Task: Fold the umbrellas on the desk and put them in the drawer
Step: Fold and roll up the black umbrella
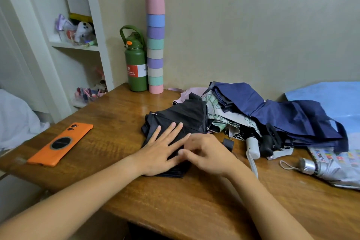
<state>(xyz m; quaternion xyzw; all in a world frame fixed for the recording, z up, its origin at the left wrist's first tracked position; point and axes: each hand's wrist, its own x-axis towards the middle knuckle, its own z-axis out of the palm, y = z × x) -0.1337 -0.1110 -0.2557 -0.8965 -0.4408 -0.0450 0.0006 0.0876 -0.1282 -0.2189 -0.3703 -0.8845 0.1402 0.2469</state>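
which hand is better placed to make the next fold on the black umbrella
Probably the right hand: its curled fingers sit at the black umbrella's near fabric edge, seemingly pinching it. The left hand lies flat on the canopy, better left pinning it down.

The right hand (207, 154) is motion-blurred, its grip on the black umbrella (179, 120) unclear.

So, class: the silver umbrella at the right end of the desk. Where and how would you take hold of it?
Grip the silver umbrella by its round silver handle, coming from the near left. The handle end points left toward the bare desk, its wrist loop trailing there, while the canopy runs off to the right, close to the navy umbrella.
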